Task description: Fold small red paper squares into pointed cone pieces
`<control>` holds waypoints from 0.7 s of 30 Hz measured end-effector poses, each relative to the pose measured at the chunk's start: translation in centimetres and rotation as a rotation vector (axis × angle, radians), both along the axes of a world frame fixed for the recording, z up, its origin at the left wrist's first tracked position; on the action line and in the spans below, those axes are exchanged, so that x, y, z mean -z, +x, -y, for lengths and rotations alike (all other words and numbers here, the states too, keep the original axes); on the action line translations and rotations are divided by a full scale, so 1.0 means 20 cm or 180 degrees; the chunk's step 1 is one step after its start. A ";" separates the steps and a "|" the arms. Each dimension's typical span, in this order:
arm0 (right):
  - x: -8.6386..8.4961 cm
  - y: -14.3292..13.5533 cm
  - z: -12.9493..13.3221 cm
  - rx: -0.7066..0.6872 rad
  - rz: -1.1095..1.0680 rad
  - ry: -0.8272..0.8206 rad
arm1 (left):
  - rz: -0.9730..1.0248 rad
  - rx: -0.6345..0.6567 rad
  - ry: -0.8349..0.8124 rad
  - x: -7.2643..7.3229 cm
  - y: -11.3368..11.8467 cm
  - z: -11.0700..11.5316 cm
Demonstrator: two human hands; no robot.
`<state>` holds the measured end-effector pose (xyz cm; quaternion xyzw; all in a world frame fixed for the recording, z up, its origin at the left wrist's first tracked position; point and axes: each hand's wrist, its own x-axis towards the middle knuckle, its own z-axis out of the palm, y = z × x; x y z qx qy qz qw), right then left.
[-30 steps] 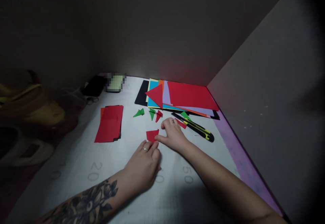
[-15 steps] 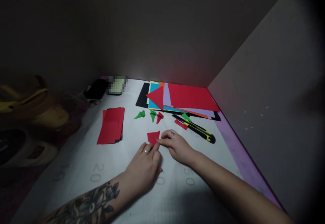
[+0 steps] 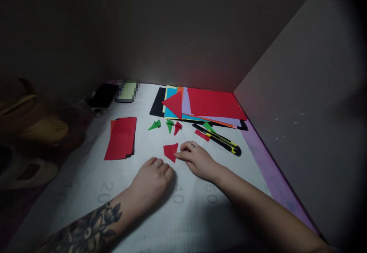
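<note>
A small folded piece of red paper (image 3: 170,152) lies on the white mat, one corner pointing towards me. At its right edge my right hand (image 3: 197,159) is closed, thumb and forefinger pinching the paper. My left hand (image 3: 155,174), with a ring on one finger, rests to the lower left, apart from the paper. Its fingers are curled in and nothing shows in them. Just beyond the piece sit small folded shapes: a green one (image 3: 155,125), a second green one (image 3: 170,126) and a red one (image 3: 177,128).
A yellow-and-black box cutter (image 3: 222,142) lies to the right beside paper scraps. Coloured sheets (image 3: 218,103) are stacked at the back, with a red triangle (image 3: 174,104) on top. Cut red rectangles (image 3: 120,138) lie left. A dark phone-like object (image 3: 103,95) is at the back left.
My left hand has come off the red paper and drawn left, its fingers curling in. More of the paper shows now. My right hand stays at its right edge.
</note>
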<state>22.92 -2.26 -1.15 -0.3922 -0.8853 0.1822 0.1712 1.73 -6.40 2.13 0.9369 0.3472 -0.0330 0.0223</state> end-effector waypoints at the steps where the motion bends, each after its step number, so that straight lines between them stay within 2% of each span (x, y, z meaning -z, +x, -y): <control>1: 0.00 0.00 0.00 0.0003 0.0018 -0.0008 | -0.0040 -0.0104 0.0042 -0.01 -0.02 -0.02; 5: -0.01 0.00 0.00 0.0012 0.0025 -0.0045 | -0.0129 -0.0259 0.0185 -0.02 -0.05 -0.08; 8: -0.01 0.01 0.00 0.0004 0.0002 -0.0046 | -0.0021 -0.0218 0.0428 0.00 -0.07 -0.10; 14: 0.00 0.01 -0.01 -0.0029 0.0141 0.0026 | 0.0618 0.0338 0.0481 0.06 -0.11 -0.15; 21: -0.03 0.00 0.03 -0.0298 0.0586 0.0107 | 0.1180 0.0758 0.0223 0.05 -0.17 -0.20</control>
